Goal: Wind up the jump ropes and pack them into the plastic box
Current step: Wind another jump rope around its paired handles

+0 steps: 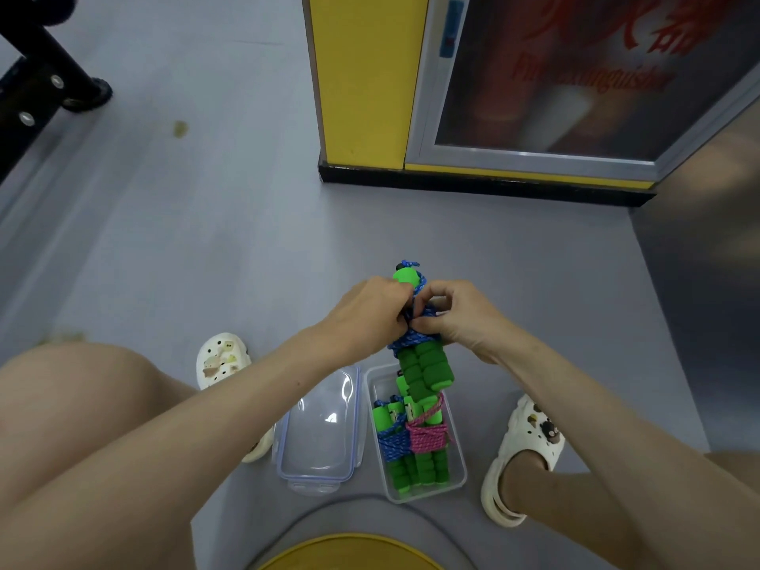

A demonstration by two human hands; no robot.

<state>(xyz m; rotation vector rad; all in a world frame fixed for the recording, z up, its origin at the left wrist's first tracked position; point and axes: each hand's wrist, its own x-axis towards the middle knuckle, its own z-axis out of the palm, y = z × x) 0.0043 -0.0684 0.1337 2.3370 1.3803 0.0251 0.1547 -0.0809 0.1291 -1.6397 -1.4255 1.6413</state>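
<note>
While your left grip (367,318) and right grip (457,319) pinch the blue rope (410,341) wound on green handles (425,372), you seem to be tying off; next, lower it into the plastic box (460,456).

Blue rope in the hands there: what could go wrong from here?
1. The cord pinched by the right hand could slip, and the winding on the blue rope might loosen.
2. The plastic box already holds two bundles; a third may fit tightly, so the lid beside it might not close.
</note>
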